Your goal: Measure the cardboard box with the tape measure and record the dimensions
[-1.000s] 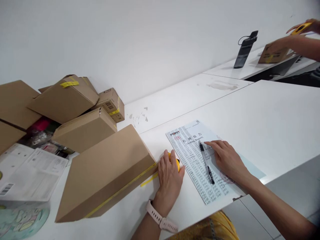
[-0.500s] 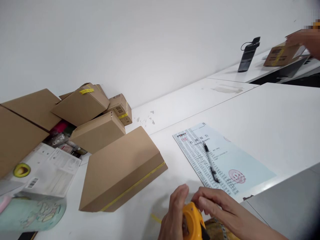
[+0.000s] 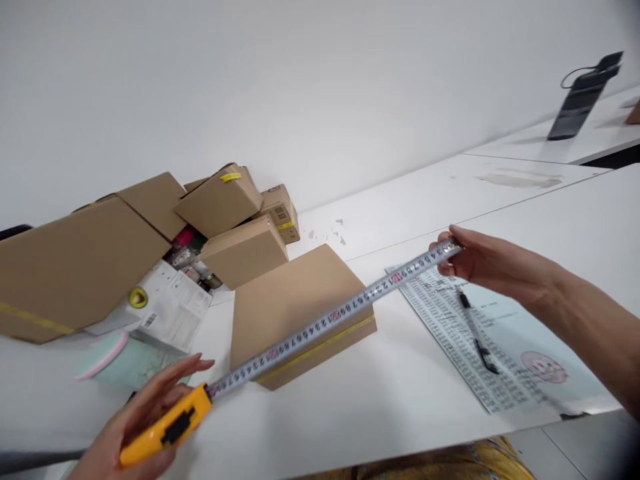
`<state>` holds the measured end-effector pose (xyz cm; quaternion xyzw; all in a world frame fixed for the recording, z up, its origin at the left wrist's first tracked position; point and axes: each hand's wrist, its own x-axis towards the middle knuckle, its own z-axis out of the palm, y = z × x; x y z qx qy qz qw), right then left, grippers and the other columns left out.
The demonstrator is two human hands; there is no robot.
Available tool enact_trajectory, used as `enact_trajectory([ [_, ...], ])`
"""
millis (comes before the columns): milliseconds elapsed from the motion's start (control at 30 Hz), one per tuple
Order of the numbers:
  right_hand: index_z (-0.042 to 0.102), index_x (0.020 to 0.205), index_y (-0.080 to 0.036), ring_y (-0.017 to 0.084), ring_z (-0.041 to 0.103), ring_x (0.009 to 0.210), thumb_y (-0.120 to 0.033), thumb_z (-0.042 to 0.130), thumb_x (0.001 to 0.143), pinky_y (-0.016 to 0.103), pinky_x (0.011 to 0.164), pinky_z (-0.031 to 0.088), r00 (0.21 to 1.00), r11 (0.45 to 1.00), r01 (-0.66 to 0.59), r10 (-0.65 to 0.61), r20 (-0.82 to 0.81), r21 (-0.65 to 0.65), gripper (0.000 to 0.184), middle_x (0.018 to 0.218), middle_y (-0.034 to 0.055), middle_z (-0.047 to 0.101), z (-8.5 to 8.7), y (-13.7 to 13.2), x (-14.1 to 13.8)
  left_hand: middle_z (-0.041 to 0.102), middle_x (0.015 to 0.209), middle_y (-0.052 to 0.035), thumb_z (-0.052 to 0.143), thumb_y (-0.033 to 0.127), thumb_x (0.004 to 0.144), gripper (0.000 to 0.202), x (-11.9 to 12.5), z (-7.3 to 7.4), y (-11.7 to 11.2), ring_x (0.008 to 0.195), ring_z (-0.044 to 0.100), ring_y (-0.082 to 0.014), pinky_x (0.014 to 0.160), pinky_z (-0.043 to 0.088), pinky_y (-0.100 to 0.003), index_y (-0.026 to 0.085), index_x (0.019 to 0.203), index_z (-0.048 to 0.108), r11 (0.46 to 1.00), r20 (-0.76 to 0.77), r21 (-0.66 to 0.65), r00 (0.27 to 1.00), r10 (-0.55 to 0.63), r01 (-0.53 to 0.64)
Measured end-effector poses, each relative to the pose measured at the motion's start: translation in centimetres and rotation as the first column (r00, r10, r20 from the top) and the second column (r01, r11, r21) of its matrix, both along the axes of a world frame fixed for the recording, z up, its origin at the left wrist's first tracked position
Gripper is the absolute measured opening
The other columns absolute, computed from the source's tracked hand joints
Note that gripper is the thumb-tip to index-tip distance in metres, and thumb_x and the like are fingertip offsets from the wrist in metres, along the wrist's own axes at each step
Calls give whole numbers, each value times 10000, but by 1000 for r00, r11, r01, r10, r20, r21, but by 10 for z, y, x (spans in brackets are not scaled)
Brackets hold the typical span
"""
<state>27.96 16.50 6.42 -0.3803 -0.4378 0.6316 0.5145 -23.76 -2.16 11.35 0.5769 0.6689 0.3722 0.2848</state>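
A yellow tape measure with a black button is gripped in my left hand, low at the left. Its silver blade runs up to the right, where my right hand pinches the end. Between my hands, the blade passes over a closed brown cardboard box with yellow tape along its front. Whether blade and box touch, I cannot tell. Under my right hand lies a pale blue printed report with a black pen on it.
More cardboard boxes stand behind and to the left, by the wall. A white package with an avocado picture and a mint-green bottle are at the left. A dark bottle stands at the far right. The white table's front edge runs below.
My hands have moved apart from close together at the tape measure, and a long stretch of blade is now pulled out over the box. The view has shifted left.
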Motion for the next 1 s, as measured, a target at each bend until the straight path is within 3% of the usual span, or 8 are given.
enact_trajectory([
  [67, 670, 760, -275, 183, 575, 674, -508, 800, 778, 325, 605, 527, 1000, 999, -25, 25, 16, -34, 267, 757, 27, 636, 8, 23, -11, 678, 1355, -65, 731, 721, 658, 800, -33, 16, 13, 1224, 608, -386, 978, 532, -426, 334, 1347, 608, 994, -43, -94, 997, -62, 58],
  [133, 653, 764, -256, 167, 567, 664, -477, 808, 775, 299, 581, 511, 996, 995, -72, 75, 50, -68, 270, 731, 19, 628, 9, 38, -31, 691, 1332, -78, 743, 685, 663, 820, -60, 25, 28, 1260, 594, -392, 1017, 512, -410, 301, 1374, 607, 964, -49, -242, 991, -122, 107],
  [267, 605, 731, -221, 134, 507, 619, -510, 732, 837, 267, 549, 468, 970, 983, -154, 170, 175, -104, 333, 694, 5, 571, -1, 50, -81, 665, 1373, -41, 723, 548, 745, 706, -85, 32, 54, 1254, 604, -356, 1007, 518, -397, 315, 1401, 603, 917, -93, -384, 983, -160, 113],
  [500, 646, 743, -198, 195, 602, 792, -593, 653, 871, 317, 717, 494, 897, 978, -192, 207, 391, -78, 416, 842, 65, 670, -8, 47, -136, 720, 1198, -58, 713, 424, 766, 628, -53, 42, 89, 1117, 662, -303, 916, 528, -348, 274, 1367, 608, 873, 56, -393, 955, -291, 289],
  [600, 633, 759, -203, 224, 609, 840, -640, 624, 875, 339, 731, 476, 847, 985, -163, 171, 503, -61, 452, 894, 82, 683, -4, 41, -149, 697, 1246, -62, 718, 406, 773, 691, -39, 41, 107, 1098, 671, -282, 933, 517, -354, 271, 1424, 528, 870, 113, -362, 942, -315, 334],
  [700, 642, 824, -208, 245, 621, 884, -698, 574, 878, 351, 733, 471, 811, 988, -144, 150, 565, -56, 498, 974, 101, 700, -3, 37, -153, 667, 1297, -80, 712, 373, 776, 745, -35, 36, 120, 1061, 681, -260, 918, 514, -355, 252, 1463, 451, 875, 168, -335, 936, -310, 350],
  [800, 708, 981, -208, 283, 658, 964, -739, 514, 886, 359, 725, 494, 791, 979, -183, 201, 578, -89, 573, 1085, 129, 732, -7, 37, -151, 702, 1199, -95, 710, 368, 757, 777, -38, 29, 126, 975, 701, -251, 856, 525, -354, 218, 1467, 432, 878, 232, -321, 928, -291, 355],
  [1000, 751, 1078, -256, 310, 695, 1053, -797, 489, 863, 358, 745, 540, 789, 965, -219, 262, 555, -143, 638, 1140, 92, 775, -20, 46, -147, 720, 1136, -87, 691, 328, 769, 745, -39, 17, 126, 906, 712, -230, 787, 528, -323, 202, 1463, 452, 890, 333, -266, 902, -276, 370],
])
